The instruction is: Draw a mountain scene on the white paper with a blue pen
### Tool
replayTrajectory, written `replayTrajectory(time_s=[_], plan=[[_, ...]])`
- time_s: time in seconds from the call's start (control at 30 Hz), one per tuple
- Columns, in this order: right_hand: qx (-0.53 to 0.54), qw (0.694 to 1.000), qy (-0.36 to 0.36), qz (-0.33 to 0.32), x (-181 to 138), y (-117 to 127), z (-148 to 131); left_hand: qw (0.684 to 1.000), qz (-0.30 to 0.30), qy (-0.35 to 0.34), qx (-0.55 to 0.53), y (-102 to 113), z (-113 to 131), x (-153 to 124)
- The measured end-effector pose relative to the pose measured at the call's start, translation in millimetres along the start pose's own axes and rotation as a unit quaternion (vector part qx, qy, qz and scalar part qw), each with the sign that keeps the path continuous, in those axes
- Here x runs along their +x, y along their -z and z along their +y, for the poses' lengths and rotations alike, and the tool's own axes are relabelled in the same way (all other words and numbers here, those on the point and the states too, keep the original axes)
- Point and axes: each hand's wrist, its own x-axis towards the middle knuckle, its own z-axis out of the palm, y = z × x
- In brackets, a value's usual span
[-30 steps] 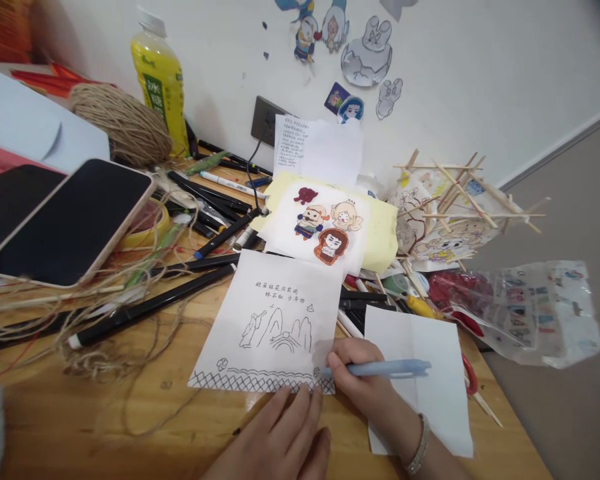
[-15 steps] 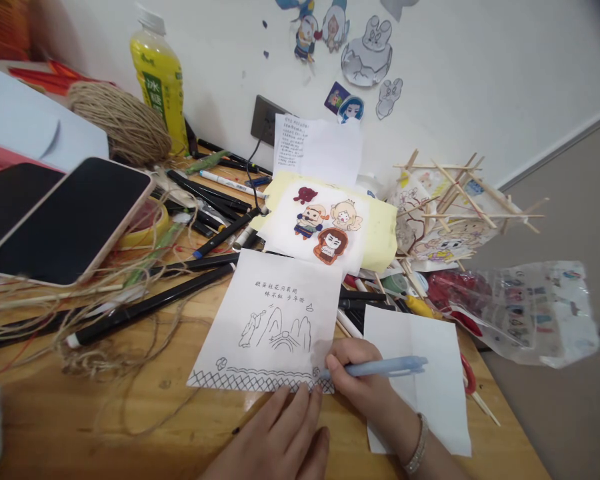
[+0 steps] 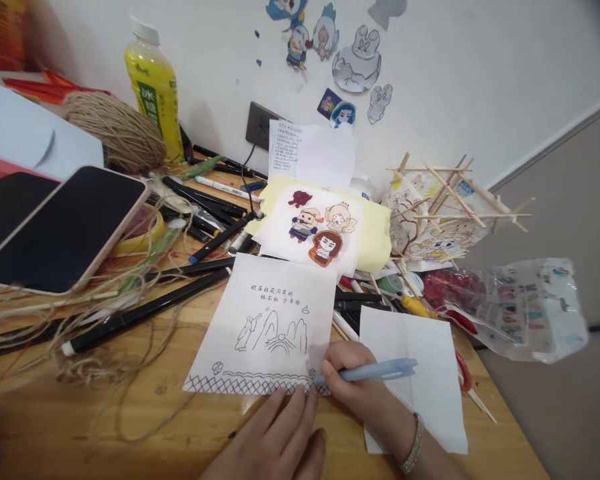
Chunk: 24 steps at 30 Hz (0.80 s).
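A white sheet of paper bears two lines of handwriting, an outline drawing of mountains, a bridge and figures, and a cross-hatched border along its lower edge. My right hand grips a light blue pen, its tip down at the lower right corner of the sheet beside a small curled motif. My left hand lies flat with fingers stretched out, the fingertips resting on the sheet's bottom edge. Partly under my right forearm is a blank white paper.
Coloured character drawings on white paper lie behind the sheet. At left are a phone, twine ball, yellow drink bottle and several black markers. A stick-framed lantern, plastic bag and red-handled scissors are at right.
The view has shifted slightly, so things appear a little further left. Both hands keep nearly the same place on the sheet, the pen still at its lower right corner.
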Motion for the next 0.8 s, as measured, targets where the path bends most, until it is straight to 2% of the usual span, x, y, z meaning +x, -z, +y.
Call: replayTrajectory(time_s=[0.17,0.33,0.5,0.67,0.8], plan=[[0.016,1.000,0.000,0.010,0,0,-1,0.998,-0.060,0.002,-0.017,3,0,0],[0.016,0.999,-0.040,0.030,-4,4,2,1.000,0.005,-0.004,0.003,-11,7,-12],[0.001,1.000,-0.016,0.013,-5,6,2,1.000,0.007,-0.006,0.000,-23,10,-17],[-0.048,0.999,-0.010,-0.002,-5,5,0,1.000,0.030,0.008,-0.007,-13,5,-7],[-0.051,0.999,0.009,-0.019,-4,6,-1,0.999,-0.041,0.000,-0.015,2,1,-2]])
